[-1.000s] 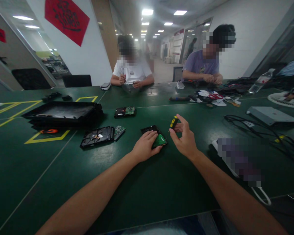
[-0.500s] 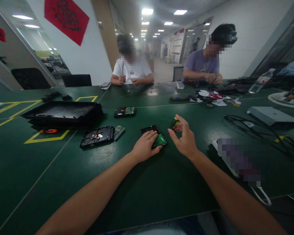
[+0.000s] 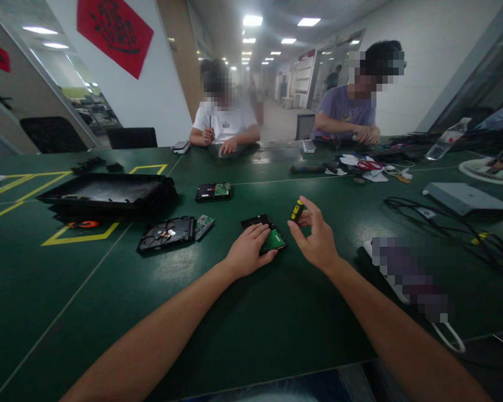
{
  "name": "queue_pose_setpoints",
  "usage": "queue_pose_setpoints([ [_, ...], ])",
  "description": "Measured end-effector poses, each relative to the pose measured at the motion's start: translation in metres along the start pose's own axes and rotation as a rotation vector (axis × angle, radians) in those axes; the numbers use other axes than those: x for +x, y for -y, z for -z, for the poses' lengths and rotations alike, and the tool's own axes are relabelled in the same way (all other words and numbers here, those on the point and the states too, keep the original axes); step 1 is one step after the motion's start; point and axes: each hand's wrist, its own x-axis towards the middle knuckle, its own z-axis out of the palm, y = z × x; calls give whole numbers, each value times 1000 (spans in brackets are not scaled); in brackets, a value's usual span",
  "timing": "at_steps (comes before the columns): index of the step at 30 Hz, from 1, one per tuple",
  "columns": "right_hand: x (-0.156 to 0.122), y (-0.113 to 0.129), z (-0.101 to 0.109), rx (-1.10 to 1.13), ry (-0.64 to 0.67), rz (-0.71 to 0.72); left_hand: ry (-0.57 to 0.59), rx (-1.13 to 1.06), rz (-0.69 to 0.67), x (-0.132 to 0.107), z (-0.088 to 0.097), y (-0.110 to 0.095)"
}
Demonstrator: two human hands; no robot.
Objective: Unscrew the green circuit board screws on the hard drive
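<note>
A hard drive (image 3: 276, 240) with a green circuit board lies on the table in front of me. My left hand (image 3: 251, 248) grips it from the near left, fingers over its top and thumb along the near edge, hiding part of it. Just right of the drive, my right hand (image 3: 314, 231) holds a short yellow-and-black screwdriver (image 3: 297, 211) between thumb and fingertips, above the table. I cannot make out its shaft. To the left lie an opened black hard drive (image 3: 167, 233) and a loose circuit board (image 3: 204, 227). Farther back is another hard drive (image 3: 213, 191).
Stacked black trays (image 3: 104, 192) stand at left, an orange-handled tool (image 3: 84, 224) before them. At right are a silver box (image 3: 467, 199), black cables (image 3: 436, 215) and a phone-like object (image 3: 411, 276), partly blurred. Two people sit across the green table (image 3: 251, 329); a plastic bottle (image 3: 448, 139) lies tilted.
The screwdriver has turned in my right fingers, showing more of its yellow side. My left hand stays on the drive. Across the table, the white-shirted person's hand has moved down.
</note>
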Motion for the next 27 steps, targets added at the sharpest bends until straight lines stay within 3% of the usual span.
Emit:
queue_pose_setpoints([
  [27, 0, 2, 1, 12, 12, 23, -13, 8, -11, -1, -5, 4],
])
